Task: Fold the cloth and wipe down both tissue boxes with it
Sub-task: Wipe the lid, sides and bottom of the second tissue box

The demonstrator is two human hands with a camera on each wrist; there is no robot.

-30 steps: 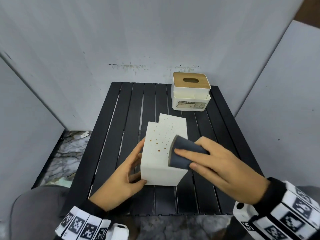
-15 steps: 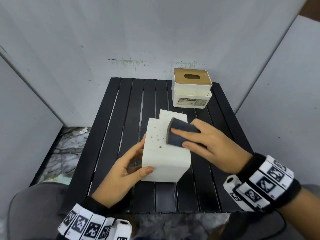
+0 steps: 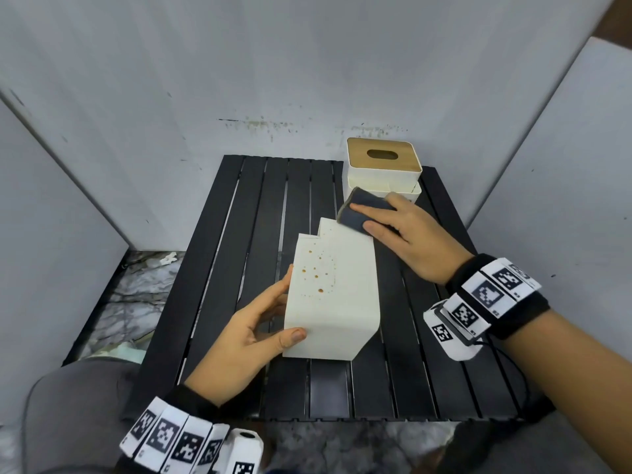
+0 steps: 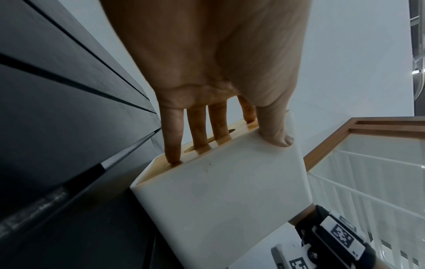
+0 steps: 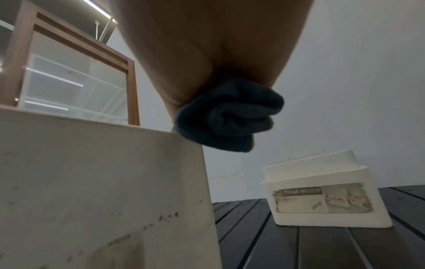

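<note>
A white tissue box [image 3: 335, 295] lies on its side in the middle of the black slatted table [image 3: 260, 234], with brown spots on its upward face. My left hand [image 3: 273, 313] grips its left end, thumb on the white face [image 4: 218, 200] and fingers on the wooden lid. My right hand [image 3: 383, 224] holds a folded dark blue-grey cloth [image 3: 362, 213] at the box's far edge. In the right wrist view the cloth [image 5: 225, 118] bulges from the hand just above the box's top corner [image 5: 92, 191]. A second white tissue box [image 3: 383, 169] with a wooden lid stands upright at the back right.
Grey panels close in the table at the back, left and right. A marbled floor [image 3: 130, 302] shows off the table's left edge. The second tissue box [image 5: 326, 196] carries a worn label and sits close behind the cloth.
My right hand has slid the cloth along the box's upward face from its near right part to the far edge. The left hand keeps its grip.
</note>
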